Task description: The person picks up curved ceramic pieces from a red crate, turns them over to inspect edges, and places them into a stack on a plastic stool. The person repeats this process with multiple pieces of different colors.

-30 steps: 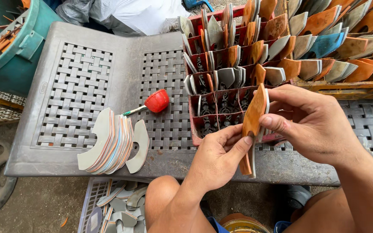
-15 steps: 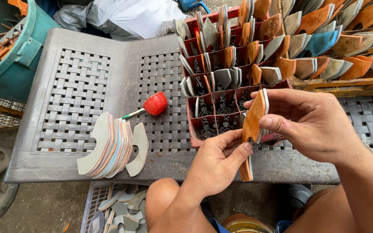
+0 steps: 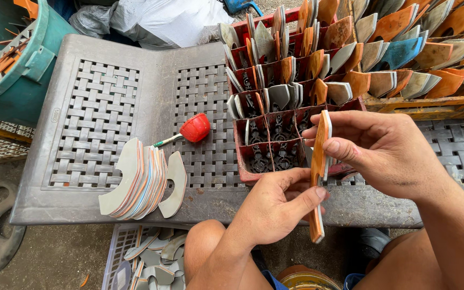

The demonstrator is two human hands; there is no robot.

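Head cam view, looking down at a grey plastic bench point(image 3: 108, 64) with a woven-pattern top. Far left there's a teal bin point(image 3: 14, 70) with scraps in it. On the bench sits a fanned stack of curved flat pieces point(image 3: 138, 180), and just right of that a small tool with a red round cap point(image 3: 194, 128). Then comes the red crate point(image 3: 253, 172) split into compartments, the far ones stuffed with upright orange, grey and blue pieces point(image 3: 350, 48), the nearest ones mostly bare. In front of the crate, both hands are on one long orange-edged piece point(image 3: 318, 177) held edge-on and upright. Left hand point(image 3: 275, 207) is pinching it low down with thumb and fingers, right hand point(image 3: 388, 150) is gripping the upper part, fingers wrapped over the top. Below the bench a basket point(image 3: 114, 252) holds more grey offcuts.
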